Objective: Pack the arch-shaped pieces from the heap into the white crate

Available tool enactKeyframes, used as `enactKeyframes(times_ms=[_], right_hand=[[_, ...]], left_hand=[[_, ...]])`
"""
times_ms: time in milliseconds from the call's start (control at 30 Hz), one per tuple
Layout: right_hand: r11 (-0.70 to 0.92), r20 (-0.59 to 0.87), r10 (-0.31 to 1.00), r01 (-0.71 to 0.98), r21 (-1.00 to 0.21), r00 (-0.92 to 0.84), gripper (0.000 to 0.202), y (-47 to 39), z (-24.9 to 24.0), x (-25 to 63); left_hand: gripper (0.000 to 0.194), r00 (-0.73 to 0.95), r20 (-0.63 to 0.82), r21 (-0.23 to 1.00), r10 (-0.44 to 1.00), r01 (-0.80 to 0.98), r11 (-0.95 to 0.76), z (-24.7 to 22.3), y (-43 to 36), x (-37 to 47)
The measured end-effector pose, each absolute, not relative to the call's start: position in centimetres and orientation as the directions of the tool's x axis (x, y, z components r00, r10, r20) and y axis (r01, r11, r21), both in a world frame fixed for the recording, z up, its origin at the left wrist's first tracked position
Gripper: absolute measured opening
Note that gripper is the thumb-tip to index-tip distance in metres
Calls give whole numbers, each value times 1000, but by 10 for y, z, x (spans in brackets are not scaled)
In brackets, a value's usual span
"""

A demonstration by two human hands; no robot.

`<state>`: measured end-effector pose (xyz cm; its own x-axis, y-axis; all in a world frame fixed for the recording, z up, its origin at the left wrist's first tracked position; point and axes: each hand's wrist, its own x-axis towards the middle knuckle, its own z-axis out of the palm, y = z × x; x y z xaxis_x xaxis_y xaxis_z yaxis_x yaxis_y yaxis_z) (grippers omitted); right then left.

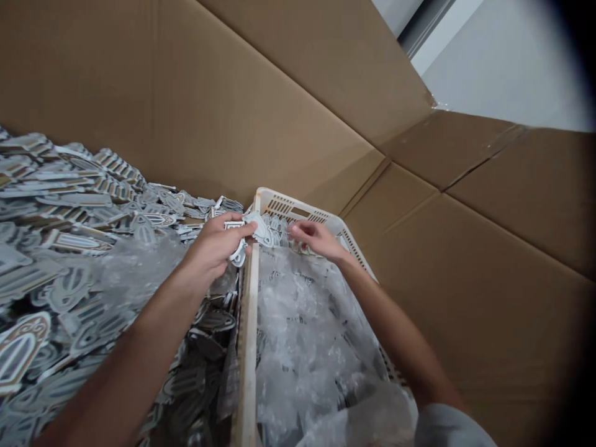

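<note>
My left hand is closed round a few flat grey-white cut-out pieces, above the left rim of a white plastic crate. These pieces have pointed, arch-like outlines with dark slots. Inside the crate's far end, my right hand has its fingers curled together over a row of similar pieces. Whatever those fingers may hold is too small to make out. Clear plastic film covers the nearer part of the crate, with more pieces showing faintly beneath it.
A large heap of the same cut-out pieces fills the left side, with a crumpled plastic sheet on it. Tall cardboard walls rise behind and to the right of the crate. A grey-white surface shows beyond the cardboard edge.
</note>
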<state>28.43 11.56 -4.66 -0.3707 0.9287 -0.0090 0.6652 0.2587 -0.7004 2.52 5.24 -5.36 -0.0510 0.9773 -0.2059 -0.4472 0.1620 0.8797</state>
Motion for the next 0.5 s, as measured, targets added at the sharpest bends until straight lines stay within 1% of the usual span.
enactKeyframes(times_ms=[33, 67, 133, 200, 300, 433, 467, 500], right_hand=[[258, -49, 876, 554, -792, -479, 44, 102, -40, 266], [237, -73, 835, 476, -847, -546, 48, 89, -36, 250], [228, -4, 842, 362, -904, -540, 49, 71, -32, 223], [253, 96, 891, 309, -917, -444, 45, 65, -32, 209], [260, 172, 941, 299, -918, -293, 38, 74, -31, 221], [236, 207, 970, 305, -923, -125, 32, 106, -25, 281], [232, 218, 973, 353, -907, -80, 31, 115, -24, 300], [204, 218, 976, 451, -869, -22, 28, 124, -25, 317]], left_hand=[[28, -47, -205, 872, 978, -463, 161, -53, 52, 26], [26, -38, -197, 871, 980, -465, 157, -53, 51, 28], [22, 0, -159, 878, 987, -458, 141, -52, 49, 30], [18, 55, -135, 881, 989, -451, 145, -52, 46, 33], [12, 112, -174, 880, 978, -427, 205, -53, 46, 37], [7, 127, -238, 840, 963, -472, 270, -62, 56, 33], [8, 135, -231, 822, 964, -503, 268, -64, 60, 31], [8, 142, -219, 805, 965, -533, 261, -67, 63, 28]])
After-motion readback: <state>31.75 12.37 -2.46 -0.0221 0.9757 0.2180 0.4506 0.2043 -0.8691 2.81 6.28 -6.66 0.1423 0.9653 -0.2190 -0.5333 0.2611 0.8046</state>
